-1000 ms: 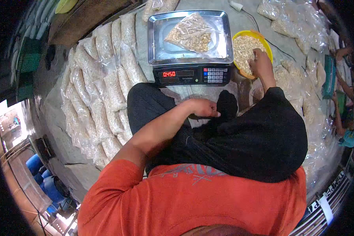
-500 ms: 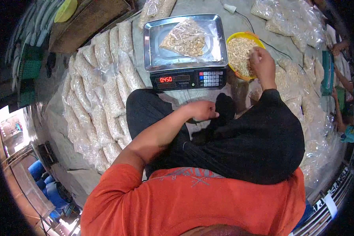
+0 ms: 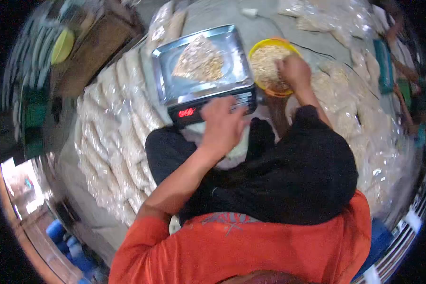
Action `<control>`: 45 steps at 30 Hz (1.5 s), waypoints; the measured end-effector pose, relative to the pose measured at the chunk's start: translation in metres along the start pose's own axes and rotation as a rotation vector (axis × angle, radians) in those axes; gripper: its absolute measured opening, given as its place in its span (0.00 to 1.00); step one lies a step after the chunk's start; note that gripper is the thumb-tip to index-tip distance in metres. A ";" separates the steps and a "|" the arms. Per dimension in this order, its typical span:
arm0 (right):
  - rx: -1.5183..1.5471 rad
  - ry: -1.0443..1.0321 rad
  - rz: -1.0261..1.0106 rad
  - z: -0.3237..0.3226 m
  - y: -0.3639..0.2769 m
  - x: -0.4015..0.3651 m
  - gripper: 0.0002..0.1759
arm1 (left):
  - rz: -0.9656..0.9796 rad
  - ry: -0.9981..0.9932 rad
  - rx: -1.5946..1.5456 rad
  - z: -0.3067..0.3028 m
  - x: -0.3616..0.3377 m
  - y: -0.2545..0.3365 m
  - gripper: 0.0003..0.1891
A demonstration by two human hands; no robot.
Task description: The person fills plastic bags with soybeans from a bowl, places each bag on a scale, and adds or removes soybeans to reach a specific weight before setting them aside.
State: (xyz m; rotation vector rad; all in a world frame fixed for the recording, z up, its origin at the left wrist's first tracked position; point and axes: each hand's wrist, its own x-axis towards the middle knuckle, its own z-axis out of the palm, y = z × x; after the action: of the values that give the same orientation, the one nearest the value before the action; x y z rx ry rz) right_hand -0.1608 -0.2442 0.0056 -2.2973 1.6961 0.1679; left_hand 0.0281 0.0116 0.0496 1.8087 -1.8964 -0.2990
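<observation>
A clear plastic bag of pale, bean-like pieces [image 3: 199, 61] lies in the metal pan [image 3: 166, 64] of a digital scale [image 3: 177, 119] with a red display. My left hand [image 3: 222, 125] is over the scale's front panel, beside the keypad, fingers stretched out and holding nothing; motion blurs it. To the right of the scale stands a yellow bowl [image 3: 257, 46] filled with loose pale pieces [image 3: 265, 64]. My right hand [image 3: 296, 72] is at the bowl's right side, fingers curled down at the pieces. Its fingertips are hidden, so what they hold does not show.
Filled long plastic bags [image 3: 123, 118] lie in rows on the left. More filled bags [image 3: 338, 90] cover the floor on the right and at the back. A cable [image 3: 312, 49] runs behind the bowl. A wooden box [image 3: 92, 42] stands back left. Another person's arm [image 3: 402, 71] shows far right.
My left hand has risen from my lap to the scale's front, its fingers opening out. My right hand stays at the bowl, now curled lower into it. The whole view has shifted and tilted.
</observation>
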 end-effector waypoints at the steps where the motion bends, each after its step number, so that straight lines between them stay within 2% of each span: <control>1: 0.024 0.382 -0.335 0.003 0.001 -0.010 0.17 | -0.001 0.094 0.094 -0.015 0.010 0.002 0.23; 2: 0.016 0.760 -0.667 0.019 0.003 -0.018 0.18 | -0.021 0.195 0.300 -0.017 0.013 -0.001 0.26; 3: 0.009 0.702 -0.749 0.061 0.001 0.016 0.21 | -0.053 0.172 0.426 -0.017 0.017 -0.014 0.25; 4: 0.680 0.611 -0.610 0.019 -0.042 -0.024 0.27 | -0.118 0.126 0.466 -0.022 0.024 -0.019 0.25; 5: 0.525 0.346 -0.527 -0.002 -0.068 -0.029 0.32 | -0.068 0.154 0.634 -0.015 0.031 -0.037 0.26; 6: 0.567 0.528 -0.680 0.019 -0.078 -0.021 0.33 | -0.094 0.084 0.659 -0.019 0.039 -0.040 0.25; 7: 0.515 0.166 -0.581 -0.020 -0.093 -0.032 0.33 | -0.115 0.030 0.715 -0.020 0.041 -0.050 0.21; 8: 0.556 0.284 -0.701 0.006 -0.100 -0.014 0.29 | -0.033 0.107 0.670 -0.020 0.044 -0.060 0.14; 9: 0.498 0.234 -0.675 0.009 -0.107 -0.003 0.23 | -0.106 0.089 0.628 -0.026 0.046 -0.053 0.09; 10: 0.443 0.178 -0.654 0.007 -0.110 0.005 0.18 | -0.050 0.183 0.656 -0.025 0.046 -0.063 0.07; 11: 0.449 0.196 -0.639 0.005 -0.112 0.012 0.18 | -0.026 0.184 0.659 -0.032 0.048 -0.061 0.07; 13: 0.464 0.247 -0.643 0.001 -0.112 0.019 0.13 | -0.103 0.143 0.602 -0.052 0.051 -0.053 0.06; 16: 0.439 0.286 -0.583 -0.054 -0.089 -0.005 0.10 | 0.009 0.272 0.461 -0.066 0.061 -0.040 0.06; 17: 0.470 0.299 -0.561 -0.072 -0.074 -0.016 0.10 | 0.021 0.275 0.451 -0.068 0.066 -0.034 0.06; 19: 0.500 0.320 -0.564 -0.104 -0.031 -0.036 0.12 | 0.148 0.231 0.070 -0.067 0.075 -0.014 0.05; 20: 0.471 0.360 -0.569 -0.134 -0.006 -0.061 0.13 | 0.224 0.194 0.022 -0.065 0.078 0.000 0.09; 23: 0.307 0.296 -0.294 -0.196 0.062 -0.114 0.14 | 0.293 0.261 -0.131 -0.040 0.082 0.055 0.15; 24: 0.214 0.396 -0.209 -0.204 0.094 -0.123 0.14 | 0.291 0.261 -0.136 -0.034 0.078 0.062 0.15; 25: 0.215 0.558 -0.202 -0.210 0.129 -0.129 0.15 | 0.318 0.187 -0.144 -0.026 0.076 0.066 0.18; 26: 0.172 0.443 -0.018 -0.238 0.152 -0.141 0.16 | 0.345 0.113 -0.152 -0.019 0.074 0.069 0.21; 27: 0.150 0.570 0.063 -0.245 0.183 -0.144 0.15 | 0.346 0.115 -0.157 -0.014 0.072 0.070 0.21; 29: 0.250 0.560 0.344 -0.249 0.277 -0.116 0.13 | 0.309 -0.095 -0.224 -0.004 0.060 0.065 0.20; 30: 0.348 0.559 0.423 -0.261 0.286 -0.125 0.17 | 0.282 -0.138 -0.274 0.002 0.053 0.060 0.20; 31: 0.449 0.555 0.499 -0.271 0.295 -0.133 0.26 | 0.280 -0.138 -0.271 0.006 0.046 0.056 0.20; 32: 0.222 0.608 0.491 -0.259 0.356 -0.107 0.17 | 0.244 -0.229 -0.313 0.010 0.039 0.053 0.20; 33: -0.008 0.658 0.477 -0.239 0.428 -0.074 0.13 | 0.208 -0.318 -0.354 0.012 0.033 0.051 0.20; 34: -0.002 0.654 0.472 -0.220 0.462 -0.071 0.13 | 0.201 -0.319 -0.349 0.013 0.027 0.051 0.20; 36: -0.313 0.871 0.255 -0.188 0.508 -0.065 0.15 | 0.126 -0.487 -0.382 0.014 0.018 0.051 0.19; 38: -0.064 0.852 0.468 -0.151 0.508 -0.065 0.15 | 0.100 -0.516 -0.367 0.013 0.012 0.052 0.19; 40: -0.171 0.845 0.567 -0.097 0.558 -0.059 0.15 | 0.058 -0.577 -0.382 0.010 0.014 0.055 0.19; 42: -0.293 0.652 0.611 -0.036 0.618 -0.064 0.16 | -0.041 -0.648 -0.426 0.014 0.017 0.050 0.20; 43: -0.185 0.602 0.811 -0.035 0.597 -0.063 0.16 | -0.125 -0.721 -0.477 0.015 0.018 0.047 0.21; 44: -0.073 0.542 1.009 -0.041 0.570 -0.065 0.16 | -0.096 -0.695 -0.447 0.014 0.020 0.049 0.23; 45: -0.066 0.532 0.997 -0.049 0.547 -0.052 0.16 | -0.112 -0.693 -0.440 0.018 0.016 0.042 0.23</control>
State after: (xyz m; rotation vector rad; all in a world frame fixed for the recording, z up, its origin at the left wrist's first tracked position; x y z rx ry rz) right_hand -0.6994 -0.3592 -0.0193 -1.3695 3.0003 -0.2222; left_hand -0.0169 -0.0032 0.0580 1.6147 -1.9223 -1.4133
